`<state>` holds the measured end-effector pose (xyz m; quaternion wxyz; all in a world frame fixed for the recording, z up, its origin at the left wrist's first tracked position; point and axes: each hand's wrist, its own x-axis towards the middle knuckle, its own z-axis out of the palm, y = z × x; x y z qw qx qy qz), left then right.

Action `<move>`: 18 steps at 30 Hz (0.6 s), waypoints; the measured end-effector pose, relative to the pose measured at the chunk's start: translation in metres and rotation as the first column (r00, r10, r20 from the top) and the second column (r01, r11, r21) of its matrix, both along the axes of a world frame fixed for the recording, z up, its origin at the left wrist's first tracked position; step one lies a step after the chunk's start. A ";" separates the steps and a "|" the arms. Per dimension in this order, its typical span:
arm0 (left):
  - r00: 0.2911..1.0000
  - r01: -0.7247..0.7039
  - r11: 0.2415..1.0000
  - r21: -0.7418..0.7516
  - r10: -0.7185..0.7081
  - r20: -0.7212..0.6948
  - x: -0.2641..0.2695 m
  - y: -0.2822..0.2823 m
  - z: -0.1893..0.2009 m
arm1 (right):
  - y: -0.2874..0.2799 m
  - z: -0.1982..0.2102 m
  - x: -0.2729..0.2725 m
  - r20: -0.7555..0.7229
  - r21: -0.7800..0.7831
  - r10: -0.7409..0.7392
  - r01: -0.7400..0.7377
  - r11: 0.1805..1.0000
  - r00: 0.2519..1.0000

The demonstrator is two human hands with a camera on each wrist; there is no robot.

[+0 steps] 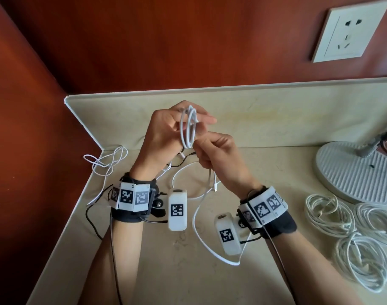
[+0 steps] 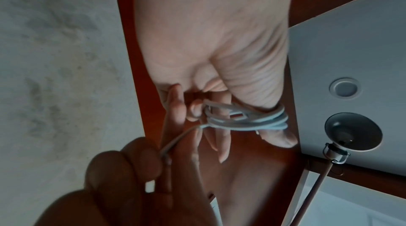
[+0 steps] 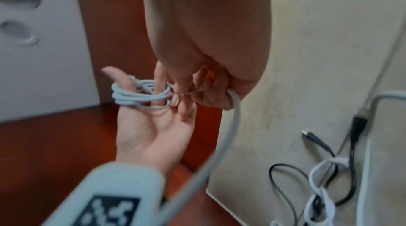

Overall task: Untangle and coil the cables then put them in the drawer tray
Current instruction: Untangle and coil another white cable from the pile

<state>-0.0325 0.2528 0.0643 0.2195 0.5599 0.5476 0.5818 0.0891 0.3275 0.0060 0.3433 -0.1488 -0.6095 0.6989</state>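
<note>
White cable is wound in several loops round the thumb and fingers of the left hand, which is raised above the countertop with its fingers extended. In the right wrist view the loops pass round the thumb on one side and a finger on the other, with the palm open towards the camera. The right hand sits just beside and slightly below it, fingers curled, pinching the free run of the same cable right next to the coil. From that pinch the loose tail hangs down, curves over the countertop between the two forearms and ends in a small connector.

Nearer the right edge, three coiled white cables lie on the countertop, touching or overlapping one another. Just beyond them stands the round ribbed base of a desk lamp.

Under and behind the hands, a black cable and another white cable lie loose on the surface. Farther left, near the corner, a tangled white cable lies in open loops, with one strand running towards the left wrist.

At the back, a pale upstand meets a reddish wood wall, where a wall socket is mounted at upper right.
</note>
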 end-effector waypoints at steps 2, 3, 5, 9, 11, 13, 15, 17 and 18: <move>0.994 -0.102 0.995 -0.005 0.102 0.046 -0.002 0.004 -0.001 | -0.003 0.001 -0.002 0.043 0.182 -0.054 0.046 0.982 0.998; 0.984 -0.164 0.986 -0.010 0.164 0.076 -0.003 0.006 -0.002 | -0.005 0.002 -0.002 0.061 0.257 -0.061 0.043 0.965 0.996; 0.959 -0.263 0.965 -0.013 0.263 0.108 -0.009 0.010 -0.007 | -0.008 0.003 -0.002 0.113 0.393 -0.050 0.002 0.919 0.992; 0.937 -0.346 0.937 -0.046 0.347 0.026 -0.022 0.013 -0.015 | -0.011 -0.001 -0.001 0.267 0.509 -0.054 -0.093 0.856 0.962; 0.914 -0.404 0.914 -0.048 0.401 -0.067 -0.026 0.013 -0.017 | -0.012 -0.001 -0.001 0.337 0.512 -0.063 -0.127 0.849 0.939; 0.877 -0.465 0.885 -0.023 0.456 -0.153 -0.034 0.012 -0.021 | -0.013 0.003 0.002 0.394 0.517 -0.066 -0.161 0.841 0.917; 0.839 -0.505 0.863 -0.010 0.488 -0.239 -0.041 0.011 -0.026 | -0.011 0.007 0.007 0.453 0.516 -0.059 -0.207 0.831 0.890; 0.824 -0.513 0.858 -0.029 0.482 -0.296 -0.044 0.011 -0.029 | -0.009 0.013 0.012 0.474 0.537 -0.071 -0.224 0.813 0.878; 0.826 -0.507 0.860 -0.047 0.470 -0.312 -0.044 0.011 -0.029 | -0.006 0.015 0.014 0.461 0.573 -0.104 -0.206 0.793 0.881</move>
